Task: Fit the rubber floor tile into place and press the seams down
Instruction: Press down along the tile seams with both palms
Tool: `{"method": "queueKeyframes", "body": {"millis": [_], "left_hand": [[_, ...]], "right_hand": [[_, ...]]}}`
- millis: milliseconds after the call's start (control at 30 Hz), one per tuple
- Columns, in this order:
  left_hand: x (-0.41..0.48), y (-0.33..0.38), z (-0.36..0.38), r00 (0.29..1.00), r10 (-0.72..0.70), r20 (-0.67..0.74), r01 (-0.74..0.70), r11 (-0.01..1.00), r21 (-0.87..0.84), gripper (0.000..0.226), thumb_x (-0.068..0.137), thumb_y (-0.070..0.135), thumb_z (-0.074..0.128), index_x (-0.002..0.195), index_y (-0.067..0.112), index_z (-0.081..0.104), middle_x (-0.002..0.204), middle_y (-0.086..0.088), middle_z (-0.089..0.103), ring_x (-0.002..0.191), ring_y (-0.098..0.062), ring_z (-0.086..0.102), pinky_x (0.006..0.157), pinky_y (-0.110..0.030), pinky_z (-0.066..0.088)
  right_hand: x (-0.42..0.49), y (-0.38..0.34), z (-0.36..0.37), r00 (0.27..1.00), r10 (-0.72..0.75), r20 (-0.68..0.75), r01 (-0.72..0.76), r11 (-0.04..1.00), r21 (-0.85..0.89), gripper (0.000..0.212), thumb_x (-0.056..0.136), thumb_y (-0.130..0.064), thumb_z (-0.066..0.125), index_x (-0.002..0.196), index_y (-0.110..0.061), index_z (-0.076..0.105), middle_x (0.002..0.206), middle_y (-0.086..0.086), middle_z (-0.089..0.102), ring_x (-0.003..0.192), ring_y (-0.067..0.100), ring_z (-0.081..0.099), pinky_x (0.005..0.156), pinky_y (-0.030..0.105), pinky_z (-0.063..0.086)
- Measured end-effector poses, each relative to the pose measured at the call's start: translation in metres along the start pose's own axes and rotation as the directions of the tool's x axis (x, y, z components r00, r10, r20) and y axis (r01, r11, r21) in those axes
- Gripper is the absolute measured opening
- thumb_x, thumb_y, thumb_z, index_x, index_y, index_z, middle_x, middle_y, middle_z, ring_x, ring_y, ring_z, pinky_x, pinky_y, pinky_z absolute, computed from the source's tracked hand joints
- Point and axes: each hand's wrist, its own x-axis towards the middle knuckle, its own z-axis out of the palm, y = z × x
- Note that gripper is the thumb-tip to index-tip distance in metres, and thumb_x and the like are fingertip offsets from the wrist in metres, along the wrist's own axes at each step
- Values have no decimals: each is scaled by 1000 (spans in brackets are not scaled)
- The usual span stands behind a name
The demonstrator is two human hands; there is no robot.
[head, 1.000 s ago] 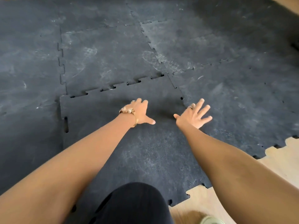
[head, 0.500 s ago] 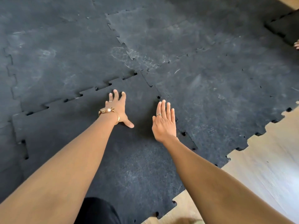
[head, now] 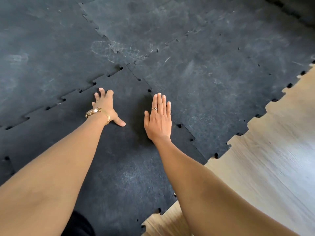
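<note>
The black rubber floor tile is laid at the edge of the mat, its toothed far and right seams meshed with the neighbouring tiles, small gaps showing along both joints. It is pressed by the left hand, fingers spread and nothing gripped, near the far seam. The right hand is laid flat, fingers together, beside the right seam, with bare wood floor exposed beyond.

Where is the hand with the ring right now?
In the head view, the right hand lies flat at centre, on the rubber tile, beside its right seam, with the left hand just left.
</note>
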Motion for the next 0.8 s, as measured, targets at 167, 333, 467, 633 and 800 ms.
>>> {"method": "queueKeyframes", "body": {"millis": [167, 333, 467, 633, 800], "left_hand": [[-12, 12, 5, 999, -39, 2, 38, 987, 156, 125, 54, 22, 95, 152, 22, 17, 162, -12, -5, 148, -35, -6, 117, -56, 17], [-55, 86, 52, 754, 655, 47, -631, 703, 329, 74, 77, -4, 55, 146, 14, 39, 157, -17, 22, 144, -32, 14, 116, -44, 22], [-87, 127, 99, 652, 731, 203, -741, 557, 375, 62, 94, 8, 42, 152, 17, 26, 156, -9, 31, 143, -25, 30, 121, -36, 13], [-93, 108, 114, 575, 818, 18, -681, 467, 564, 62, 95, 16, 45, 149, 40, 26, 146, -5, 40, 128, -18, 46, 106, -45, 16], [-94, 108, 116, 565, 823, -47, -688, 502, 524, 47, 94, 21, 49, 137, 39, 46, 137, -3, 50, 104, -18, 60, 94, -44, 25]], "right_hand": [[-64, 33, -9, 957, 285, -44, -286, 958, -20, 88, 96, -64, 23, 154, -1, 2, 163, 16, 1, 151, 28, -3, 120, 45, -12], [-125, 47, -9, 882, 463, -84, -465, 885, -4, 100, 90, -75, 16, 153, 0, -3, 162, 18, -3, 150, 28, -8, 120, 45, -10], [-153, 38, -6, 880, 473, -51, -472, 881, 25, 99, 91, -73, 16, 151, 2, -7, 161, 20, -7, 150, 30, -11, 121, 43, -7], [-160, 42, -14, 888, 455, -68, -449, 890, 84, 96, 90, -71, 26, 154, -2, 7, 162, 15, 9, 151, 26, 0, 122, 38, -4], [-163, 47, -20, 899, 433, -57, -427, 899, 99, 95, 89, -73, 28, 154, -5, 15, 162, 12, 16, 151, 23, 6, 122, 36, 0]]}}
